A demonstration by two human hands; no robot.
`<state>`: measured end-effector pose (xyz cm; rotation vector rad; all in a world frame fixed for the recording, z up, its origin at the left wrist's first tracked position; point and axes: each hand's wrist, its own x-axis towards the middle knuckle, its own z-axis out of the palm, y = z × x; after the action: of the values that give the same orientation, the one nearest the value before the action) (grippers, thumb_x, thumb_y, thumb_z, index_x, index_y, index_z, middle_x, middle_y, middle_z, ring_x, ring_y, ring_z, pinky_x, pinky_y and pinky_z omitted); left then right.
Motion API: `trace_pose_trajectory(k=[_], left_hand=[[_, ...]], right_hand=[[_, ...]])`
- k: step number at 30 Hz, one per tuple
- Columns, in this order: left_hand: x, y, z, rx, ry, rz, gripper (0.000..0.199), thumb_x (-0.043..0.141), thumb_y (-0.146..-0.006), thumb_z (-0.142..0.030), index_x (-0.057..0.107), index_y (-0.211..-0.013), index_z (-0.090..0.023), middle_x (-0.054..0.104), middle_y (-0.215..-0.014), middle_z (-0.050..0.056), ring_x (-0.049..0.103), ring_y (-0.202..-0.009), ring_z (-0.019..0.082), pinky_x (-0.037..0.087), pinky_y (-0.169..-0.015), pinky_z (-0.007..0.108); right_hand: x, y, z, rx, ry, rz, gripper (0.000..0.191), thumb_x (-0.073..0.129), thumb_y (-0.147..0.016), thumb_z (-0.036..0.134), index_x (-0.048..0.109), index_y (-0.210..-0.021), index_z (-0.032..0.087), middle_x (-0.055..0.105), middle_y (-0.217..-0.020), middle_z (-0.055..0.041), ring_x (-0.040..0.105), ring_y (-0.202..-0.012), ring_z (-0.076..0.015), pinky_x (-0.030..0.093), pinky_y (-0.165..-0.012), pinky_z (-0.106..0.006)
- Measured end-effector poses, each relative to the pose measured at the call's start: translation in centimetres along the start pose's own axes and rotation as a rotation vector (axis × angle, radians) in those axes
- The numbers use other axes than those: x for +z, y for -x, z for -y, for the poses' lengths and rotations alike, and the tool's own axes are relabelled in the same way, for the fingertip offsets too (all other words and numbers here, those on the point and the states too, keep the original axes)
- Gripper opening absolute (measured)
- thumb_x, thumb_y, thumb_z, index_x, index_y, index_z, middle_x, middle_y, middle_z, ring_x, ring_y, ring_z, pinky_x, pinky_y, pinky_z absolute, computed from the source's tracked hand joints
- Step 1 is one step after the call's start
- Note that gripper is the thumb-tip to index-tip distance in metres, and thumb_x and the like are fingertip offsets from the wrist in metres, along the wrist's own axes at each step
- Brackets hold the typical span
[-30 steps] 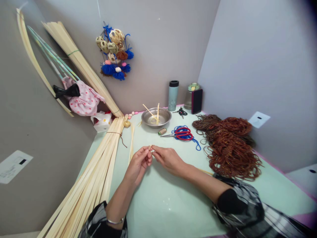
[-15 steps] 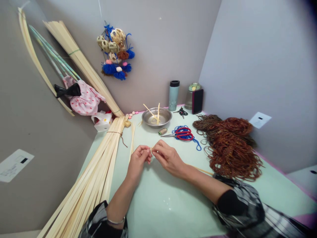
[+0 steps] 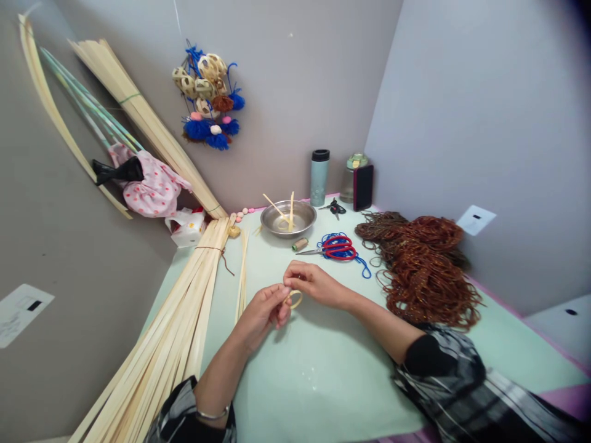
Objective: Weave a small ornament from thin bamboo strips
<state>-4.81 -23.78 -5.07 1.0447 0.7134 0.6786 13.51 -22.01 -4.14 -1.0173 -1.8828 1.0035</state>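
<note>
A pale bamboo-like strip (image 3: 296, 300) curls into a small loop below my fingertips. My left hand (image 3: 266, 307) pinches it between thumb and fingers. Right beside it, my right hand (image 3: 311, 282) is closed too, its fingertips meeting the strip at the top of the loop; the exact grip is partly hidden. Both hands are held over the pale green tabletop (image 3: 318, 369). Beyond them lie red-handled scissors (image 3: 339, 248) on a bundle of blue cord (image 3: 364, 269), with a small thread spool (image 3: 300, 245) at their left.
Long flat strips (image 3: 170, 326) cover the table's left side. A metal bowl (image 3: 310, 223) holding strip pieces stands at the back, near a tumbler (image 3: 318, 178), a bottle (image 3: 347, 184), a phone (image 3: 363, 187) and small black scissors (image 3: 335, 208). Brown yarn (image 3: 429, 277) is heaped at right.
The strip now shows as a small loop under my fingers. My left hand has moved a little right and turned, and the long strip end near my right forearm is out of sight.
</note>
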Motion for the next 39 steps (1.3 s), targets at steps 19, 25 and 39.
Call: trace_pose_trajectory(k=[19, 25, 39], left_hand=[[-0.4, -0.6, 1.0, 0.356, -0.144, -0.461, 0.025, 0.06, -0.091, -0.042, 0.053, -0.082, -0.019, 0.055, -0.06, -0.005, 0.048, -0.053, 0.008, 0.04, -0.052, 0.019], [-0.2, -0.6, 1.1, 0.354, -0.138, -0.422, 0.028, 0.06, -0.091, -0.046, 0.054, -0.086, -0.019, 0.059, -0.064, -0.004, 0.056, -0.054, 0.009, 0.045, -0.052, 0.02], [0.2, -0.6, 0.7, 0.244, -0.055, -0.374, 0.039, 0.074, -0.077, -0.052, 0.055, -0.091, -0.021, 0.068, -0.084, 0.001, 0.067, -0.062, 0.015, 0.051, -0.057, 0.026]], right_hand=[[2.2, 0.6, 0.3, 0.086, -0.088, -0.245, 0.019, 0.059, -0.092, 0.034, 0.061, -0.082, 0.018, 0.053, -0.068, 0.0026, 0.049, -0.061, -0.0112, 0.039, -0.058, -0.024], [3.1, 0.8, 0.6, 0.102, -0.112, -0.2, 0.019, 0.061, -0.09, 0.035, 0.067, -0.087, 0.018, 0.063, -0.078, -0.0011, 0.051, -0.064, -0.0116, 0.041, -0.059, -0.024], [2.1, 0.2, 0.3, 0.139, -0.203, -0.272, 0.02, 0.073, -0.078, 0.037, 0.071, -0.074, 0.018, 0.064, -0.083, -0.0022, 0.053, -0.074, -0.0143, 0.041, -0.068, -0.027]])
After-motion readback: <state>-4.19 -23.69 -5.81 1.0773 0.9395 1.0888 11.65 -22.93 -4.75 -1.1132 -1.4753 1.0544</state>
